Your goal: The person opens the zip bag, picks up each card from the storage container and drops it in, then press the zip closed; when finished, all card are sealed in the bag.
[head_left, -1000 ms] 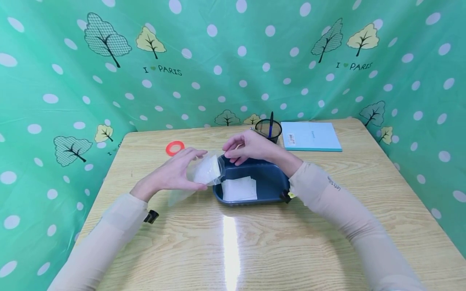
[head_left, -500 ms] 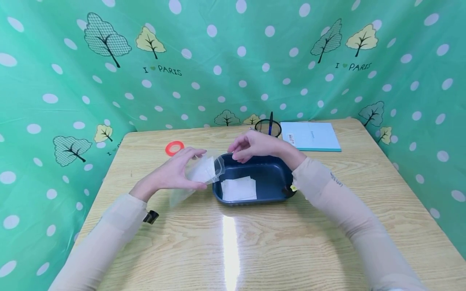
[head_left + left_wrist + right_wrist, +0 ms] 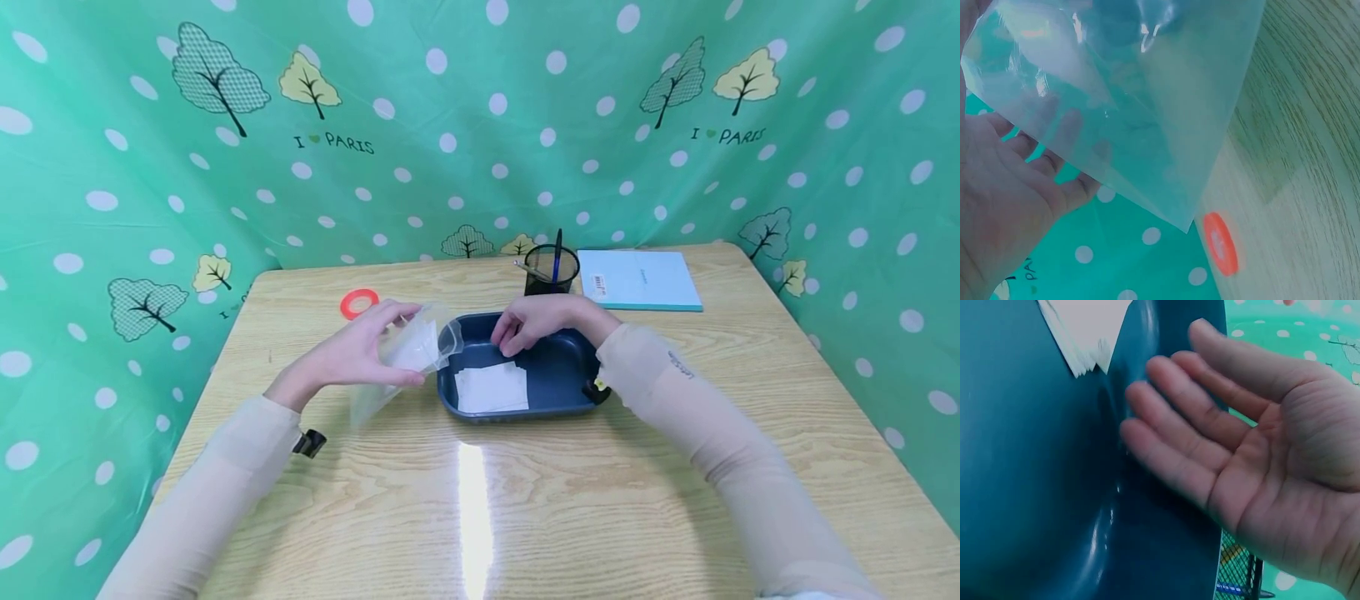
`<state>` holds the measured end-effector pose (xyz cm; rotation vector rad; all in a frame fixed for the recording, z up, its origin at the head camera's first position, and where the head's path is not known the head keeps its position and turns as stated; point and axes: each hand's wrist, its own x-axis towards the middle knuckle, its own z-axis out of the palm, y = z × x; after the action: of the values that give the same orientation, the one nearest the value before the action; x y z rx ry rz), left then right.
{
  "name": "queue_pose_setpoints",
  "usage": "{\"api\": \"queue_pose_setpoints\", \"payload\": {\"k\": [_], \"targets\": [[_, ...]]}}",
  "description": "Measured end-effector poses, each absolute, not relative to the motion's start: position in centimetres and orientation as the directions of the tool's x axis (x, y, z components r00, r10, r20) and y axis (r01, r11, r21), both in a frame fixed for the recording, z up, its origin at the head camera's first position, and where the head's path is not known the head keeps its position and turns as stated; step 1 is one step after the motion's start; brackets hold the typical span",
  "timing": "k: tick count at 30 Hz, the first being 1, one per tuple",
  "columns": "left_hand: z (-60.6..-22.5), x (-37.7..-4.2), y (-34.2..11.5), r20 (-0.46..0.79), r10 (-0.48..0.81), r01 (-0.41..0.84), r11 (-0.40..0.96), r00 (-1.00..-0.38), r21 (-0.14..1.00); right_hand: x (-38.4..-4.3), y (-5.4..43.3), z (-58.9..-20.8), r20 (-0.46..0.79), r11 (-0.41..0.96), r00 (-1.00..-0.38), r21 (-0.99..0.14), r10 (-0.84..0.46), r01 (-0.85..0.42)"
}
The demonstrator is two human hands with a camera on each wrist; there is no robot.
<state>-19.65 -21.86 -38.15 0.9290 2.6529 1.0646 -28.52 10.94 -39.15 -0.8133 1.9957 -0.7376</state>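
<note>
My left hand (image 3: pixel 352 354) grips a clear plastic bag (image 3: pixel 369 402), its mouth tilted toward the dark blue tray (image 3: pixel 558 375). White paper slips (image 3: pixel 417 350) show inside the bag. In the left wrist view the bag (image 3: pixel 1154 131) spreads in front of the fingers (image 3: pixel 1079 190), and the thumb is mostly out of sight. Several white slips (image 3: pixel 491 389) lie stacked at the tray's left side. Over the tray's far side is my right hand (image 3: pixel 536 323). The right wrist view shows that hand (image 3: pixel 1254 444) with loosely bent fingers and nothing in them, near the stacked slips (image 3: pixel 1088 328).
A red tape roll (image 3: pixel 359 304) lies behind the left hand. Beyond the tray stands a black mesh pen holder (image 3: pixel 546 283) with pens, and to its right lies a light blue book (image 3: pixel 642 281). Patterned green cloth (image 3: pixel 480 125) hangs behind the table (image 3: pixel 360 517).
My right hand has come down and slightly right, from the bag's mouth to over the tray. The left hand and bag have barely moved.
</note>
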Motion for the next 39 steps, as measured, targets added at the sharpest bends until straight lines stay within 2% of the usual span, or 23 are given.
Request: {"api": "queue_pose_setpoints", "payload": {"k": [7, 12, 18, 28, 39], "targets": [[-38.0, -19.7, -21.7, 0.094, 0.588, 0.484, 0.553, -0.804, 0.679, -28.4, 10.5, -39.4, -0.524, 0.658, -0.422, -0.694, -0.740, -0.292], [-38.2, -19.6, -21.8, 0.089, 0.591, 0.495, 0.571, -0.801, 0.655, -28.4, 10.2, -39.9, -0.552, 0.667, -0.387, -0.684, -0.738, -0.297], [-38.3, -19.7, -21.9, 0.090, 0.592, 0.505, 0.586, -0.801, 0.634, -28.7, 10.2, -40.4, -0.549, 0.660, -0.377, -0.687, -0.746, -0.305], [-38.5, -19.5, -21.8, 0.082, 0.601, 0.510, 0.590, -0.795, 0.626, -28.9, 10.4, -41.5, -0.573, 0.642, -0.301, -0.729, -0.762, -0.239], [-39.0, -19.5, -21.9, 0.094, 0.594, 0.519, 0.602, -0.799, 0.607, -28.5, 9.7, -41.7, -0.593, 0.654, -0.281, -0.714, -0.754, -0.248]]}}
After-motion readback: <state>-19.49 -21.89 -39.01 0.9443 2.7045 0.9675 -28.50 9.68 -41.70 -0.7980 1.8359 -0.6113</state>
